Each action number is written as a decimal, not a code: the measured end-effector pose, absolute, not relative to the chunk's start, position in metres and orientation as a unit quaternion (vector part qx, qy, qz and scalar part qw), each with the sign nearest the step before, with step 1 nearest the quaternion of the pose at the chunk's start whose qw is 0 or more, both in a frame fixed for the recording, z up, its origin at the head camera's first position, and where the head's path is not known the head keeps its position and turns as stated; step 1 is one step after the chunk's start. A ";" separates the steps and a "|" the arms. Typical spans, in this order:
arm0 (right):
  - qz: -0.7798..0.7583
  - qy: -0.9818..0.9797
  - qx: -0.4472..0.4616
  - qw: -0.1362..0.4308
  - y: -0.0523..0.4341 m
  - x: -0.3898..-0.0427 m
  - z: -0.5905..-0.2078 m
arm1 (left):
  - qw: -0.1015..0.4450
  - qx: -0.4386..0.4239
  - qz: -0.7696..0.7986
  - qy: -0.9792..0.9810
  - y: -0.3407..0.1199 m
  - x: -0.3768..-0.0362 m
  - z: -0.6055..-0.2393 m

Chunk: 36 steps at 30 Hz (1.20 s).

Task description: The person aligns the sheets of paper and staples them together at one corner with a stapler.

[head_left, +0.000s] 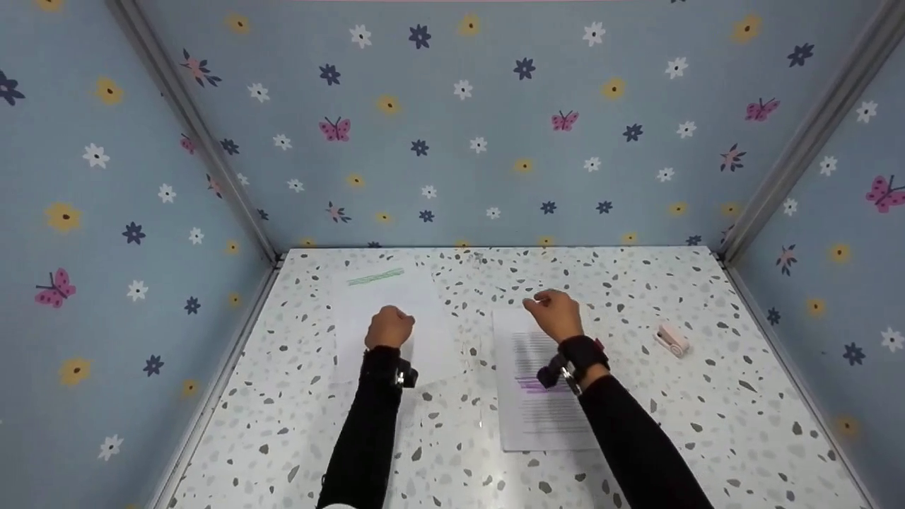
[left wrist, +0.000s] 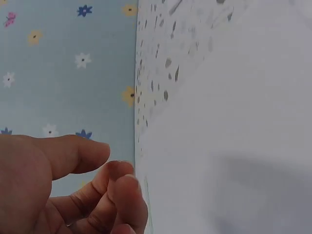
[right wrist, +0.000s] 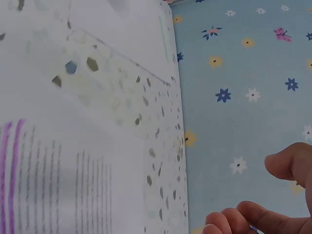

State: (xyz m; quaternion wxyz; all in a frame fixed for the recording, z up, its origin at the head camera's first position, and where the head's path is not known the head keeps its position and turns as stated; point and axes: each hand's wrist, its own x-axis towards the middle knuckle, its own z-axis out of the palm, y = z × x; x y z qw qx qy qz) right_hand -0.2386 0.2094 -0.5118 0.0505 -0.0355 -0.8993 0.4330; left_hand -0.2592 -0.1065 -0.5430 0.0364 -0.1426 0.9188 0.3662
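Note:
My left hand (head_left: 390,327) is over a white sheet of paper (head_left: 431,318) with a band of green strokes (head_left: 375,276) near its top. In the left wrist view its fingers (left wrist: 129,195) curl loosely, thumb apart from them, with nothing between. My right hand (head_left: 556,314) is over the top of a printed page (head_left: 551,417) that has purple highlighter marks (head_left: 541,385) across some lines. The right wrist view shows this hand's thumb (right wrist: 287,163) apart from its loosely bent fingers, and nothing held. Part of the page is hidden under the right forearm.
A small pink stapler (head_left: 672,340) lies on the speckled table (head_left: 707,410) to the right of the printed page. Blue walls (head_left: 452,162) with flowers and butterflies enclose the table at the back and both sides.

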 end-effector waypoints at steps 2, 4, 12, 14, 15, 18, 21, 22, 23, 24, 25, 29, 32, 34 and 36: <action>0.439 -0.897 -0.029 0.050 0.195 -0.245 -0.508 | 0.036 -0.152 0.366 0.917 -0.120 -0.262 -0.543; 0.443 -0.895 -0.023 0.052 0.180 -0.251 -0.505 | 0.038 -0.163 0.363 0.917 -0.133 -0.265 -0.544; 0.464 -0.886 0.011 0.027 0.120 -0.271 -0.512 | 0.055 -0.205 0.335 0.918 -0.178 -0.270 -0.560; 0.462 -0.887 0.013 0.014 0.109 -0.275 -0.517 | 0.059 -0.208 0.338 0.916 -0.184 -0.269 -0.564; 0.461 -0.887 0.013 0.006 0.105 -0.276 -0.520 | 0.061 -0.210 0.337 0.916 -0.186 -0.268 -0.566; 0.453 -0.891 0.009 -0.025 0.095 -0.278 -0.532 | 0.065 -0.214 0.330 0.917 -0.192 -0.264 -0.573; 0.444 -0.894 -0.004 -0.056 0.089 -0.278 -0.547 | 0.073 -0.223 0.323 0.917 -0.197 -0.260 -0.578; 0.440 -0.896 -0.007 -0.063 0.088 -0.277 -0.552 | 0.077 -0.225 0.324 0.916 -0.198 -0.258 -0.580; 0.437 -0.897 -0.012 -0.069 0.087 -0.276 -0.558 | 0.078 -0.228 0.327 0.914 -0.199 -0.256 -0.581; 0.435 -0.897 -0.016 -0.075 0.086 -0.275 -0.563 | 0.080 -0.230 0.332 0.912 -0.201 -0.254 -0.583; 0.434 -0.897 -0.019 -0.084 0.085 -0.274 -0.568 | 0.079 -0.231 0.336 0.910 -0.202 -0.253 -0.584; 0.443 -0.889 -0.035 -0.110 0.081 -0.270 -0.581 | 0.072 -0.231 0.350 0.905 -0.206 -0.249 -0.586; 0.448 -0.887 -0.039 -0.107 0.078 -0.270 -0.582 | 0.068 -0.227 0.356 0.904 -0.209 -0.252 -0.586; 0.447 -0.889 -0.036 -0.093 0.076 -0.272 -0.581 | 0.068 -0.224 0.363 0.902 -0.210 -0.255 -0.584; 0.442 -0.892 -0.037 -0.089 0.074 -0.275 -0.581 | 0.072 -0.225 0.367 0.900 -0.211 -0.259 -0.583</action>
